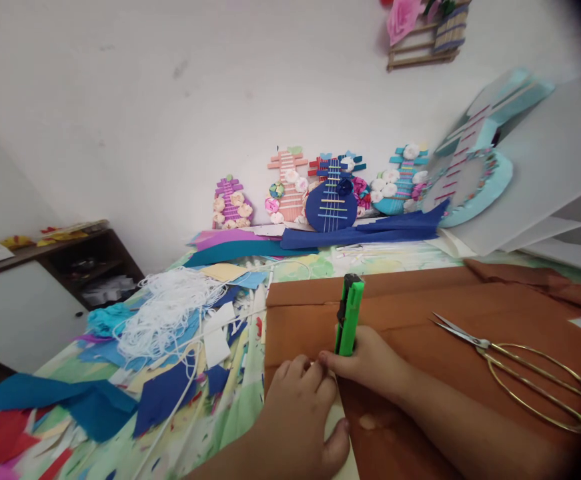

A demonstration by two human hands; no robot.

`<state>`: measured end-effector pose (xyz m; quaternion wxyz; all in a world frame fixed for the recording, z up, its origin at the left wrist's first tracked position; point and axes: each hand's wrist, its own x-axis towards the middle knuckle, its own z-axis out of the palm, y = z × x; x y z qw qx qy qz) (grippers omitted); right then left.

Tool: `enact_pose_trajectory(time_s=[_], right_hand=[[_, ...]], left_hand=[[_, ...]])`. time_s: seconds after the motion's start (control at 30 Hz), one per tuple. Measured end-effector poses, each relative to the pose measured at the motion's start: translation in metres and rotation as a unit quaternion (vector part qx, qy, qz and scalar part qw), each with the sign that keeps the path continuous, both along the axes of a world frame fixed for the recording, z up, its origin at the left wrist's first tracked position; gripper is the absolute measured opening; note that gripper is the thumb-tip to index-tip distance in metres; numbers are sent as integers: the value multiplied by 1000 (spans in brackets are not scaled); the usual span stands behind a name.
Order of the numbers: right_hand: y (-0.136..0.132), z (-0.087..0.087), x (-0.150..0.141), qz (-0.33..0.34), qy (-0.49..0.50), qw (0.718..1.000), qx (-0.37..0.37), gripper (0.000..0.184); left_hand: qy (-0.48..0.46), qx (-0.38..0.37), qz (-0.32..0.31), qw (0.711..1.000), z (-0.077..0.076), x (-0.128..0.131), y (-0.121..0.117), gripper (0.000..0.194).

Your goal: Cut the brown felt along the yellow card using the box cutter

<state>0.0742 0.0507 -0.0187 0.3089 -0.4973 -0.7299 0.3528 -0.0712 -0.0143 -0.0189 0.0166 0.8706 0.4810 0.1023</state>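
My right hand [370,360] is closed round a green utility knife [351,317], which stands nearly upright with its lower end hidden by my fingers. Beneath it spreads a large brown sheet [410,307] with creases. My left hand [300,407] lies beside the right one, fingers stretched forward and thumb apart. It presses down on a pale cream strip [346,440] at the sheet's left edge. On the brown sheet to the right rest gold-handled scissors [490,353], their blades slightly apart.
A tangle of white cord [170,313] lies at left among coloured scraps [165,397]. Decorated lute-shaped crafts [331,203] lean along the wall, with a large pale-blue one [480,180] at right. A dark shelf unit [100,267] stands far left.
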Motion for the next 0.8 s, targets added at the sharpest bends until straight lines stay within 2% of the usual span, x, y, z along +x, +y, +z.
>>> enact_pose_trajectory(time_s=[0.2, 0.37, 0.5, 0.6, 0.8], right_hand=[[1, 0, 1, 1, 20, 1000, -15, 32], [2, 1, 3, -14, 42, 999, -30, 35], [1, 0, 5, 13, 59, 997, -42, 34], [0, -1, 4, 26, 50, 998, -37, 32], [-6, 1, 2, 8, 7, 1000, -7, 31]], left_hand=[[5, -15, 2, 1000, 1, 0, 1, 41], [-9, 5, -3, 1000, -1, 0, -1, 41], [-14, 10, -5, 1000, -1, 0, -1, 40], [-16, 6, 0, 1000, 0, 0, -2, 39], [-18, 11, 2, 1000, 0, -1, -2, 37]])
